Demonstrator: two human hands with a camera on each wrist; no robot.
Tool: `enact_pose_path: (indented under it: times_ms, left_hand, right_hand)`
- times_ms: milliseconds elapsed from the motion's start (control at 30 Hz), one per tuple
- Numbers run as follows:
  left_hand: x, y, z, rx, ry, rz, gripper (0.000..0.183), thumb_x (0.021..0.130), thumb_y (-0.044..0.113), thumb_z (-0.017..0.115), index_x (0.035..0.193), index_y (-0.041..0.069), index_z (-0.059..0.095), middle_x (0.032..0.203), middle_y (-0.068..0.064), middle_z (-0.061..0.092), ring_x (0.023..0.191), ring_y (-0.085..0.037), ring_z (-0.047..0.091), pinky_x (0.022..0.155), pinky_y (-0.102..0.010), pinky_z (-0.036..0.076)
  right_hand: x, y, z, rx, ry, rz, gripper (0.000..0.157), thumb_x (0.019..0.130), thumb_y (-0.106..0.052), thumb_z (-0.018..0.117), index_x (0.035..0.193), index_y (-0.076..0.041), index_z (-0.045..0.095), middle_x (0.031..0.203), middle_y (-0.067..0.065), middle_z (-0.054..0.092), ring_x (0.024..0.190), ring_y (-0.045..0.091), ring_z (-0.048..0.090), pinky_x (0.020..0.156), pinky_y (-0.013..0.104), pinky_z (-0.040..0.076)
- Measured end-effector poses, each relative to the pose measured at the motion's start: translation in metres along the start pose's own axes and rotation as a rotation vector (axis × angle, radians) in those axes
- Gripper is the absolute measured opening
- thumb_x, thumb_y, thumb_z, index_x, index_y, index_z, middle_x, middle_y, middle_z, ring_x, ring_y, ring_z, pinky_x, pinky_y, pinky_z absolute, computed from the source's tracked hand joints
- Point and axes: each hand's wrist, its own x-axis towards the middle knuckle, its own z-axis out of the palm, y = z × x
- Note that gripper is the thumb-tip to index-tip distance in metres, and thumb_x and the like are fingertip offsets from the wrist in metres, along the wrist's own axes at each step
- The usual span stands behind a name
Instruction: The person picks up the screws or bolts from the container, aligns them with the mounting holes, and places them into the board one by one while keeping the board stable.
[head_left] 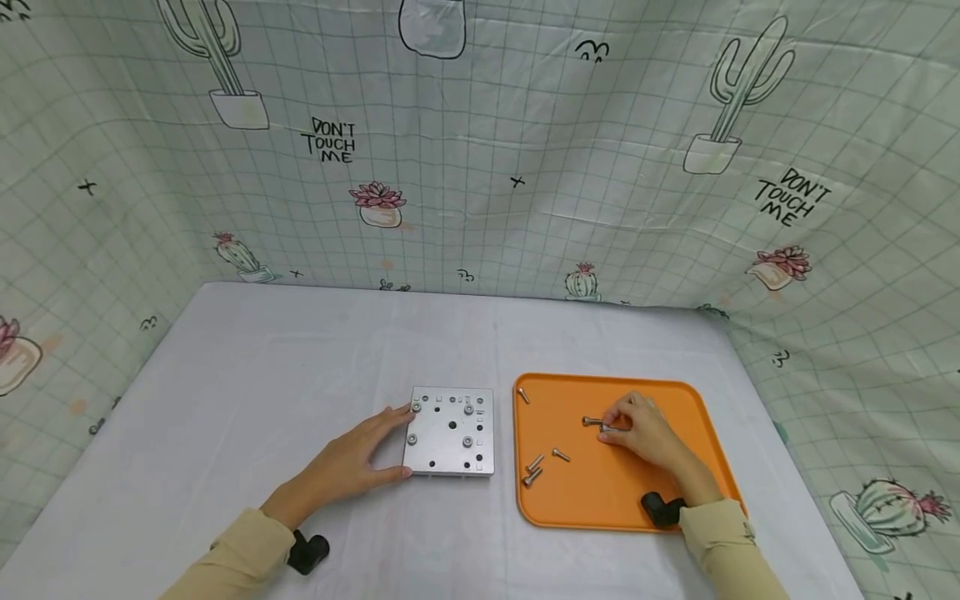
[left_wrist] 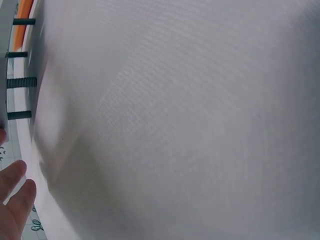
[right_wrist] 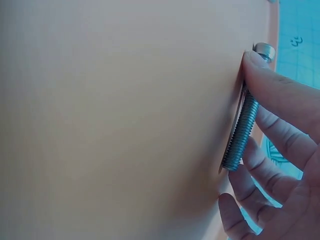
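Far left, the left hand (head_left: pixel 362 457) is at the metal plate (head_left: pixel 444 457) on the white worktop (head_left: pixel 262 400), thumb at the near corner, fingers spread along the left edge and closed on nothing. Four seated bolts (head_left: pixel 468 442) show their heads on top, and the left wrist view catches threaded shanks (left_wrist: pixel 22 82) jutting below! Just right comes the orange tray (head_left: pixel 592 500), loose bolts (head_left: pixel 561 455) scattered across its left part. And there, over the tray, the right hand (head_left: pixel 647 432) has thumb and fingers pinching the held bolt (right_wrist: pixel 242 132), a loose one just beside it. Here's the key line: its long axis runs roughly sideways, head leftward, towards the plate, which lies left of those pinching fingers, with the left hand far nearer it!
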Motion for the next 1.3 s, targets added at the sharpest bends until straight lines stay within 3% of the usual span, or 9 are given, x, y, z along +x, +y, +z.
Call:
enact_pose_path:
  times_ms: [467, 833, 1300]
  left_hand:
    - [0.001, -0.002, 0.001, -0.004, -0.002, 0.007, 0.072, 0.08, 0.048, 0.067, 0.141, 0.022, 0.039, 0.149, 0.003, 0.036, 0.137, -0.03, 0.033, 0.103, -0.056, 0.037]
    - [0.001, -0.003, 0.002, -0.002, -0.006, -0.001, 0.073, 0.08, 0.049, 0.067, 0.142, 0.022, 0.039, 0.15, 0.002, 0.035, 0.137, -0.03, 0.033, 0.104, -0.057, 0.036]
    - [0.0, -0.001, 0.002, -0.002, -0.018, -0.01, 0.073, 0.08, 0.047, 0.067, 0.142, 0.022, 0.038, 0.15, 0.002, 0.034, 0.138, -0.03, 0.032, 0.104, -0.056, 0.036]
  right_hand:
    - [-0.001, -0.004, -0.006, 0.038, 0.005, 0.013, 0.014, 0.079, -0.022, 0.074, 0.08, -0.012, 0.064, 0.087, 0.004, 0.054, 0.087, 0.023, 0.046, 0.076, 0.034, 0.036]
    - [-0.012, -0.016, -0.017, 0.072, 0.061, 0.02, 0.012, 0.083, -0.018, 0.07, 0.085, -0.009, 0.063, 0.098, 0.009, 0.056, 0.099, 0.032, 0.048, 0.084, 0.048, 0.041]
    - [-0.01, -0.051, -0.013, 0.18, 0.179, -0.088, 0.013, 0.08, -0.015, 0.073, 0.086, -0.011, 0.063, 0.105, 0.009, 0.058, 0.104, 0.03, 0.049, 0.09, 0.051, 0.04]
